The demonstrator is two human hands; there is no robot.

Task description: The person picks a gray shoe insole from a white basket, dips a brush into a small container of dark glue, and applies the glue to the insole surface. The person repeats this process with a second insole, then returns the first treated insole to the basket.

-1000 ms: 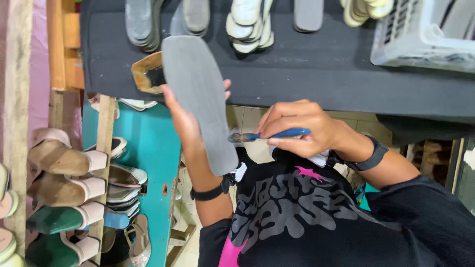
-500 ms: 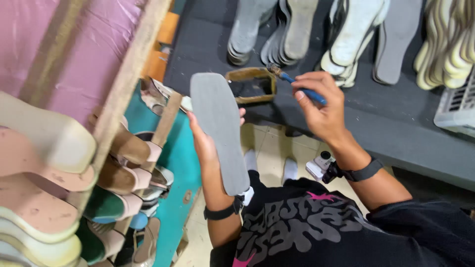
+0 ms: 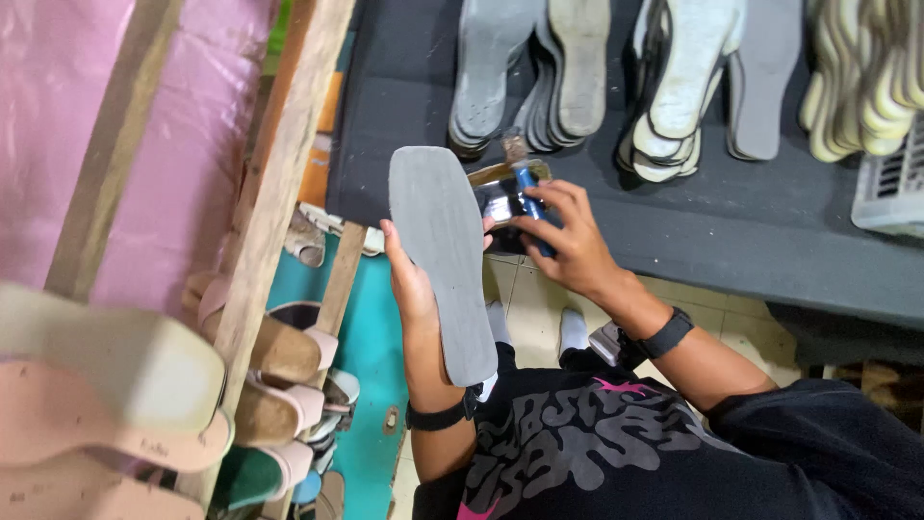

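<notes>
My left hand [image 3: 412, 279] is gripping a flat grey sole [image 3: 445, 258] from behind, fingers wrapped around its edge, and I am holding it upright with the broad toe end up and the narrow heel end pointing down toward my chest. My right hand [image 3: 568, 239] is closing around the blue handle of a small brush [image 3: 527, 193], with its bristle tip sitting up near the far rim of an open tin [image 3: 510, 193]. The tin is standing at the near edge of the dark worktop [image 3: 770, 241], just beside the top of the sole, and my right-hand fingers are resting over it. Both wrists are wearing black bands, and my black printed shirt is filling the bottom of the view.

Farther back on the worktop, stacks of grey insoles [image 3: 539, 67] are lying toward the far edge, with a pile of white-edged soles [image 3: 679, 87] to their right and a row of pale yellowish soles [image 3: 866, 77] near the far right corner. A pale plastic basket [image 3: 890, 188] is sitting at the right edge. To my left, a wooden rack [image 3: 279, 193] is carrying pink and tan sandals [image 3: 115, 385], set against a pink sheet [image 3: 183, 125].
</notes>
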